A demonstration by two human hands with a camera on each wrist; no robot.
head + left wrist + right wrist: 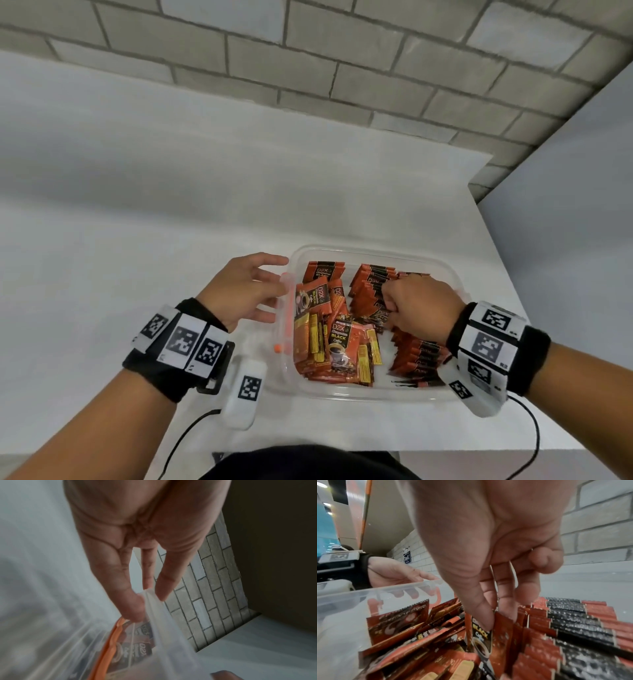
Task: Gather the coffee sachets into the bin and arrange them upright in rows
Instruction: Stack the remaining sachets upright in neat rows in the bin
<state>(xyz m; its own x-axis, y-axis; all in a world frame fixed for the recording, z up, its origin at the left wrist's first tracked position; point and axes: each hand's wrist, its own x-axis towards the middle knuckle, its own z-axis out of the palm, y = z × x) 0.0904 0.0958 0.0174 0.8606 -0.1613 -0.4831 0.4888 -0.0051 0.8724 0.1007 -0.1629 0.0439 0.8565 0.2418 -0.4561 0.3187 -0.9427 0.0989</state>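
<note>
A clear plastic bin [370, 395] stands on the white table. Its left half holds a loose pile of orange-and-black coffee sachets [337, 342]; its right half holds sachets standing upright in rows [370, 284]. My right hand [394, 308] is inside the bin at the near end of a row. In the right wrist view its thumb and fingers [496, 615] pinch an upright sachet [502, 631] beside the packed rows [565, 622]. My left hand [274, 291] lies with straight fingers against the outside of the bin's left wall. Its fingertips [133, 609] touch the rim [164, 622].
An orange latch [289, 322] runs down the bin's left wall. The table [137, 240] stretches left and back to a white wall and grey brick [308, 68]. The table's right edge [507, 274] lies close to the bin. Cables [185, 442] trail off the near edge.
</note>
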